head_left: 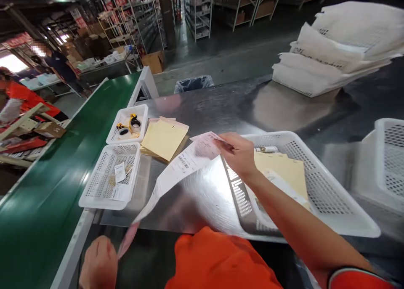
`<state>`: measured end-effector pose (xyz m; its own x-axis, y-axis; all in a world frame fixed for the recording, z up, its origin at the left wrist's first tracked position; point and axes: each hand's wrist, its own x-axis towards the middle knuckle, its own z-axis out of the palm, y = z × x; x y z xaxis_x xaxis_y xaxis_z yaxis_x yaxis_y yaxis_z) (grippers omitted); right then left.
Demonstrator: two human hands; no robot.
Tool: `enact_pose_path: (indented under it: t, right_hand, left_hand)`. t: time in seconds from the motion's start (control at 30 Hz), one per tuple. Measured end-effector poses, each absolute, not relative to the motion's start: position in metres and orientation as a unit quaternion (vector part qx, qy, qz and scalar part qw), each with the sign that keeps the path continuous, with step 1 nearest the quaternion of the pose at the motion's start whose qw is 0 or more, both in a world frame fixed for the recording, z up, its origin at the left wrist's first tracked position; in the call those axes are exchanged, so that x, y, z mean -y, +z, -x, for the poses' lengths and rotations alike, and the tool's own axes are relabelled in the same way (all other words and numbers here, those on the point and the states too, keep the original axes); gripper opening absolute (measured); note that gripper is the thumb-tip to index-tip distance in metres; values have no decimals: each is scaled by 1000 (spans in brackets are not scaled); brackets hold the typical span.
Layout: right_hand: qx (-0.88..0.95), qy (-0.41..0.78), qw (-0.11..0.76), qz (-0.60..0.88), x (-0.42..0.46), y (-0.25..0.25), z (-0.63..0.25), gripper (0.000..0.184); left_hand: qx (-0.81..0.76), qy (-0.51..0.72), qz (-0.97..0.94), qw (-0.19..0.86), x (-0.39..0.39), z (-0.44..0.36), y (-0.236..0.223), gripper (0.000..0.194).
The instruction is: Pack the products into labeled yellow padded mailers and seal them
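Head cam: the right hand is pinching the far end of a long paper strip, print too small to read. The strip hangs over the table and runs near-left to the left hand, which looks clenched on the other end, though its fingertips are hidden and the frame's bottom cuts it off. The right forearm blocks part of the stuff in the big basket. Another basket gets cropped far right.

No words can be read for certain: the paper strip bears a barcode and seemingly small print.
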<state>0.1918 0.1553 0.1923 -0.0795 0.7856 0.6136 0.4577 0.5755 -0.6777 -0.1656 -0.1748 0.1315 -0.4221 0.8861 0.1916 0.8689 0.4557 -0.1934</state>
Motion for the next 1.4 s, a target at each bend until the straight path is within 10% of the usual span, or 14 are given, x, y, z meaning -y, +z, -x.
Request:
enact_pose_path:
  t: [0.2,0.3,0.63,0.8,1.03,1.23,1.4]
  right_hand:
    - [851,37,455,258,-127,200,-174,25]
    - [871,6,447,202,-109,207,-157,27]
    - [815,0,546,192,-102,235,-172,22]
    - [828,111,503,221,-89,218,-184,32]
    - [583,602,478,263,-85,210,-178,86]
    - [585,740,249,221,-94,167,-167,42]
    - [556,792,134,213,-84,104,-168,44]
  left_hand:
    - [863,-154,379,-297,142,159,105,35]
    - [789,-328,419,-308,78,116,125,65]
    - [454,-546,493,-503,-36,-16,167,59]
    - [452,-577,459,-502,-43,-21,191,46]
    - [489,-622,423,-441,-56,-19,206,29]
    - [428,-761,306,-380,-95,15,264,26]
    - [377,-862,258,-222,-132,90,338,9]
